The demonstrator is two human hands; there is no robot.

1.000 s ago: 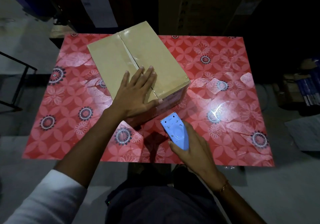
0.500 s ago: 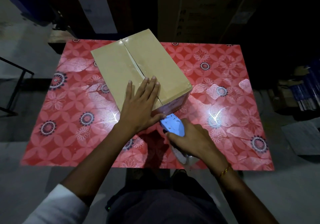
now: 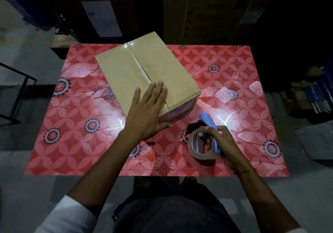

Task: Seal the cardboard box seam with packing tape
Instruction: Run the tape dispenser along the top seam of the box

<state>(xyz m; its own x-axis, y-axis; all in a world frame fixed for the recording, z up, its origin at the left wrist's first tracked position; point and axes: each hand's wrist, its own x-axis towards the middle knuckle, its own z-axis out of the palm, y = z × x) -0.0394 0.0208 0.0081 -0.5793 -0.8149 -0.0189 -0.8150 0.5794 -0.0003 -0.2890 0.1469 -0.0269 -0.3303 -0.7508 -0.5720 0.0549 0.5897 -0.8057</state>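
Cardboard box (image 3: 144, 77) near the table (image 3: 234, 81) far edge, centre seam (image 3: 142, 70) partly gaping. Left hand (image 3: 149, 110) flat and unclenched on the near flaps; right hand (image 3: 221, 140) grasping the tape dispenser (image 3: 207, 140) off the box's near corner. Best to press flaps shut, anchor tape over the near edge, pull straight along.

Tan cardboard box (image 3: 144, 74), red flower-patterned tablecloth (image 3: 234, 74), blue tape dispenser (image 3: 209, 121), white sleeve (image 3: 66, 218)

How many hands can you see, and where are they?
2. The left hand lies flat on the cardboard box. The right hand holds the tape dispenser beside it.
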